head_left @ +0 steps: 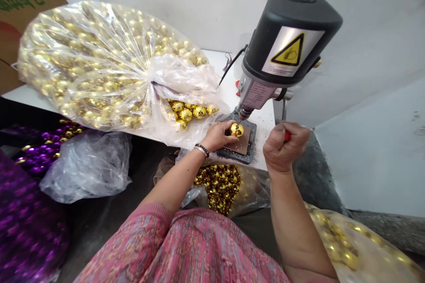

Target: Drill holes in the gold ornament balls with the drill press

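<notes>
My left hand [220, 136] grips a shiny gold ball ornament [237, 130] between thumb and fingers. The ball rests on a brown board [241, 143] over the grey base of a bench drill press [292, 35]. Right above the ball is the drill chuck [245, 113], its bit at or very near the ball's top; whether it touches I cannot tell. My right hand [284, 147] is wrapped round the red-knobbed feed lever [287, 135] at the press's right side. More gold balls [186, 115] lie in the mouth of a plastic bag just left of my left hand.
A large clear bag of gold balls [89, 66] covers the white table's left part. Below the table edge sits an opened bag of gold pieces [219, 188]. Purple balls [36, 150] and a crumpled plastic bag [89, 166] are at left. Another gold-filled bag [345, 243] lies lower right, near the wall.
</notes>
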### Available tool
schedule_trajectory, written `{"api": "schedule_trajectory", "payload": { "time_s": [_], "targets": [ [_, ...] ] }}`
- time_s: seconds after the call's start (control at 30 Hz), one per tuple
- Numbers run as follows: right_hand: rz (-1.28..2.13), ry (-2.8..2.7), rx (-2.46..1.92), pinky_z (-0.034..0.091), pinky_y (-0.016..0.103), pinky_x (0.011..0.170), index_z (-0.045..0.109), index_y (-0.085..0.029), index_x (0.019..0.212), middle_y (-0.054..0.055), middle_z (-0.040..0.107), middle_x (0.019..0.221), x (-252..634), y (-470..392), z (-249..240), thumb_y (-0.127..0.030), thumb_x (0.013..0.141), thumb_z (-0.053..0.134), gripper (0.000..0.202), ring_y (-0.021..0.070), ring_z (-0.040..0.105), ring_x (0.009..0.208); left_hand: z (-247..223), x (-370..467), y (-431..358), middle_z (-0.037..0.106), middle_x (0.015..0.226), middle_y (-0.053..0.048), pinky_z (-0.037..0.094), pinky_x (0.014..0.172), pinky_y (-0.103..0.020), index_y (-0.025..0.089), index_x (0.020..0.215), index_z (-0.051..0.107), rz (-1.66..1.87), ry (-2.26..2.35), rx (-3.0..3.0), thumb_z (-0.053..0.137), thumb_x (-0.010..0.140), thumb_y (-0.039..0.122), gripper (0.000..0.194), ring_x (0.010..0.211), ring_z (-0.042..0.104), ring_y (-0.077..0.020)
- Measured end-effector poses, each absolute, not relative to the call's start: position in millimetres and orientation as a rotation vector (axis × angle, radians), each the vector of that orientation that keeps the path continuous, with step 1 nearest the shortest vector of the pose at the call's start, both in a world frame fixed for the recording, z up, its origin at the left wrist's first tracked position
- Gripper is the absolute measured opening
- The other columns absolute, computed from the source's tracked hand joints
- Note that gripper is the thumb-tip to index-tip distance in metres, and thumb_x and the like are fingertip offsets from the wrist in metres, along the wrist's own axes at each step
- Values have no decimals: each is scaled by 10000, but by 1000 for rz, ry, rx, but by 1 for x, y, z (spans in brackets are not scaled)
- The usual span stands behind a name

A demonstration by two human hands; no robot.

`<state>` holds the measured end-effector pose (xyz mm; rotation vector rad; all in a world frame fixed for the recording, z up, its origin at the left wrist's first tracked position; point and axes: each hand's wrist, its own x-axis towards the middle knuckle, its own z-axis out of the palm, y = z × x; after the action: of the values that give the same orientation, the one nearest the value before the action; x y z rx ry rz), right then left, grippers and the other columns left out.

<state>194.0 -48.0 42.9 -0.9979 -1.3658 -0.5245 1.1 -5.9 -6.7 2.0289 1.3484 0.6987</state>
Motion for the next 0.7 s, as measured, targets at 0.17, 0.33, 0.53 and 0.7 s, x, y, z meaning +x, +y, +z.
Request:
{"api": "schedule_trajectory", "payload": {
  "time_s": [0.17, 0.33, 0.53, 0.7],
  "targets": [
    [-506, -1331, -1013, 377, 267, 625, 531, -213, 827, -11, 519, 708, 195, -45, 80, -402, 989, 535, 249, 101, 469, 635, -11, 3, -4, 840, 1098, -64, 580, 1052, -463, 253, 1302, 799, 723, 1369, 2002, 905, 801, 286, 514, 1078, 752, -337],
    [-248, -1273, -1166, 323, 273, 641, 403, -222, 751, -35, 427, 636, 201, -28, 142, -326, 941, 506, 240, 81, 375, 595, -8, 0, -12, 827, 1104, -67, 587, 1043, -483, 238, 1320, 776, 765, 1315, 1967, 906, 802, 308, 540, 1050, 741, -321],
    [-142, -1236, -1188, 327, 293, 664, 401, -224, 762, -34, 435, 664, 197, -29, 147, -289, 924, 487, 194, 81, 385, 597, -1, -29, -31, 800, 1385, -116, 515, 1212, -536, 266, 1324, 793, 830, 1105, 1992, 991, 760, 381, 609, 1329, 692, -361],
    [-203, -1249, -1123, 318, 282, 638, 407, -224, 785, -54, 417, 667, 197, -30, 139, -365, 923, 544, 241, 58, 380, 571, 4, -59, -2, 770, 1378, -173, 515, 1227, -529, 190, 1330, 768, 1081, 1765, 1741, 637, 1026, 199, 331, 1332, 682, -349]
  ]
}}
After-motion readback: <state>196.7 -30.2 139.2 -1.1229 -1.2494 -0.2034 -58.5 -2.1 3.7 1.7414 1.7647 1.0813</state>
